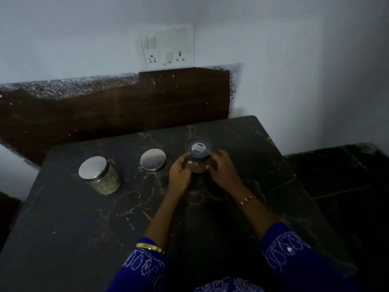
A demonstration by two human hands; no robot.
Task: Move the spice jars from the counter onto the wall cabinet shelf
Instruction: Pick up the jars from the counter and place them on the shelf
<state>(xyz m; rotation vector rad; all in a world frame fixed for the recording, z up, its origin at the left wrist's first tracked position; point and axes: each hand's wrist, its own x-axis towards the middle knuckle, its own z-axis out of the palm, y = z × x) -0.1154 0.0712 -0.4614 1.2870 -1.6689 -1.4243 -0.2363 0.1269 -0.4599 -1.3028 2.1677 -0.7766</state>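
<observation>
A dark marble-patterned counter [84,218] is seen from above in dim light. Three jars stand on it in a row. A clear glass jar with a grey plastic flip-top lid [199,153], holding a tan spice, is clasped from both sides: the left hand [180,175] is wrapped round its left side, the right hand [224,171] is set against its right side, and the fingers [212,153] of the right hand touch the lid rim. Whether the jar base rests on the counter cannot be told. Just left of this held jar stands a clear glass jar with a round silver metal lid [153,160]; its contents cannot be made out. Further left of the held jar, well apart, stands a second silver-lidded glass jar [101,175], filled with a greenish spice. On the wall behind the held jar a white switch and socket plate [167,46] is mounted.
</observation>
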